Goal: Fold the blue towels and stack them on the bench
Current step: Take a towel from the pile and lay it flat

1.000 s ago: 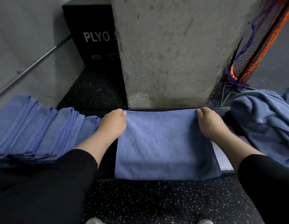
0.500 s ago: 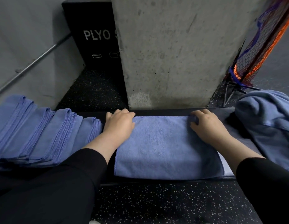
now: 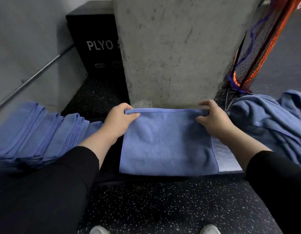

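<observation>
A rough grey concrete pillar (image 3: pixel 176 53) stands at centre. Behind it to the left sits a black box lettered "PLYO" (image 3: pixel 95 48). A thin metal rail (image 3: pixel 36 73) crosses the grey wall (image 3: pixel 25 31). The floor is black speckled rubber (image 3: pixel 163 205). Orange and blue netting (image 3: pixel 264 39) hangs at right.

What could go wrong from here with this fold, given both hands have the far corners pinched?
1. The left hand and right hand pinch only the far corners of the towel; uneven pulling could skew the fold.
2. The towel's near edge lies at the bench front, so it might slide off onto the floor.
3. The unfolded pile sits close beside the right hand and could snag or get dragged.
</observation>
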{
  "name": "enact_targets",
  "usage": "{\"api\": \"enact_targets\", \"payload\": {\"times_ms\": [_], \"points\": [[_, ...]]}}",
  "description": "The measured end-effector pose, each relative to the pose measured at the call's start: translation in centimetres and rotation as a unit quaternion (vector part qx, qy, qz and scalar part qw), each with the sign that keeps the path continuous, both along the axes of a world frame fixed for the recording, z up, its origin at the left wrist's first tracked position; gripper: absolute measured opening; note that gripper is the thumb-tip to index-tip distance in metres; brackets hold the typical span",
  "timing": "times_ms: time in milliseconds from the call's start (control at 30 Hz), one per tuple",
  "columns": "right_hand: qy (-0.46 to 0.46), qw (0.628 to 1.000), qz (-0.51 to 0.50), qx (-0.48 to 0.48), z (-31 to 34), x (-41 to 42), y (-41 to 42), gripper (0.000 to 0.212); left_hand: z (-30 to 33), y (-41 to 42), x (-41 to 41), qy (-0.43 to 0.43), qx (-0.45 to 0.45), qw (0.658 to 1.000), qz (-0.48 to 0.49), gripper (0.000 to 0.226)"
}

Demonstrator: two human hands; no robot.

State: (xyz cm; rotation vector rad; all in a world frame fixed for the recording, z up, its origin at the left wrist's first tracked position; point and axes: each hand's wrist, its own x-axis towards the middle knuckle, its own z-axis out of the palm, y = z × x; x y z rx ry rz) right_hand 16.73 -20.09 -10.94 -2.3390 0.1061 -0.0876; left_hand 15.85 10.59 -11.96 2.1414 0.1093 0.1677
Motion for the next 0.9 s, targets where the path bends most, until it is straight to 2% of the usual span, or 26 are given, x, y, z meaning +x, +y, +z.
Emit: {"api": "enact_targets", "payload": {"times_ms": [67, 133, 200, 333, 433, 533, 667, 800, 900], "points": [[-0.013, 1.000, 0.012, -0.006, 1.6, -1.1, -0.4, 0.040, 1.3, 0.4, -1.3, -0.015, -0.080, 0.997, 0.016, 0.013], [-0.029, 0.999, 0.020, 0.010, 3.0, -2.1, -0.9, 0.025, 2.4, 0.8, -2.6, -0.027, -0.130, 0.991, 0.036, 0.013], [-0.036, 0.997, 0.012, 0.068, 4.3, -3.3, -1.3, 0.014, 3.7, 1.3, -4.2, -0.025, -0.176, 0.983, 0.046, 0.014], [-0.027, 0.973, 0.017, 0.227, 7.1, -6.5, -1.1, 0.016, 6.6, 2.5, -7.5, -0.037, -0.162, 0.986, 0.035, 0.020], [-0.027, 0.959, 0.046, 0.278, 9.8, -9.1, -0.7, 0.010, 9.3, 3.1, -10.0, -0.063, -0.153, 0.986, 0.025, 0.014], [-0.072, 0.962, 0.048, 0.258, 13.2, -11.3, -0.5, 0.016, 12.4, 3.7, -12.1, -0.110, -0.113, 0.987, 0.025, 0.019], [-0.137, 0.965, 0.059, 0.214, 18.3, -13.9, -0.1, 0.019, 17.3, 4.2, -14.2, -0.228, -0.055, 0.969, 0.081, 0.016], [-0.171, 0.968, 0.082, 0.164, 22.0, -15.9, -0.1, 0.019, 20.6, 4.4, -15.8, -0.234, -0.004, 0.970, 0.060, 0.021], [-0.160, 0.968, 0.095, 0.167, 23.9, -17.0, -0.3, 0.028, 22.2, 4.9, -16.9, -0.237, -0.021, 0.969, 0.068, 0.020]]}}
